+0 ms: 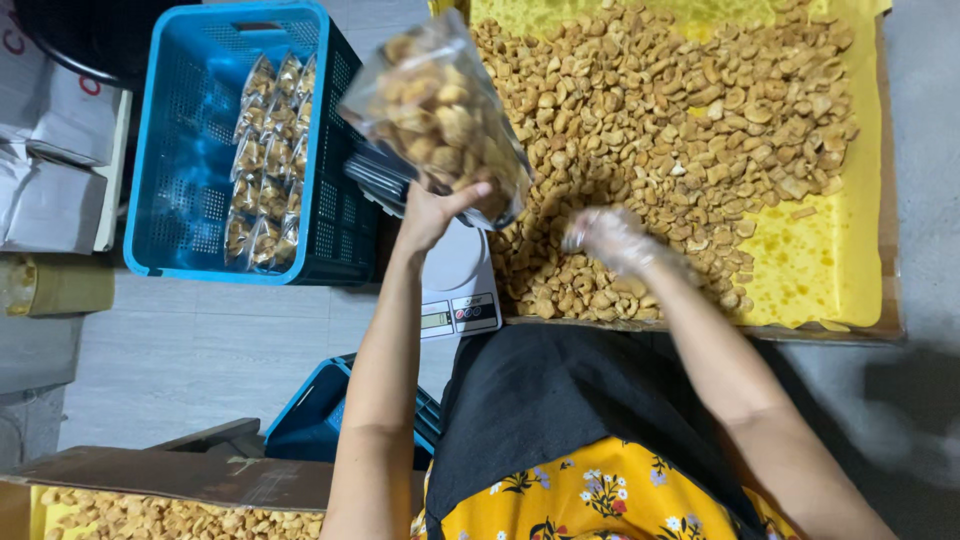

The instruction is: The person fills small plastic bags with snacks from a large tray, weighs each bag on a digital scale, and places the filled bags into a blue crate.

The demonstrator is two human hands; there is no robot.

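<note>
A clear plastic bag packed with golden fried snack pieces hangs tilted at the top centre of the frame, where our left hand clamps its lower edge between thumb and fingers. Just below the bag we see a small white kitchen scale, its display facing the bottom of the frame. To the right, our right hand, covered in a thin transparent glove and blurred, rests among the loose snack pieces; we cannot tell whether its fingers are apart or together. The pieces lie heaped on a yellow sheet that lines a shallow cardboard tray filling the upper right of the frame. At upper left, a blue plastic crate holds rows of small filled bags standing on edge. White boxes sit at the far left edge. At lower left, another cardboard tray shows more snack pieces.
</note>
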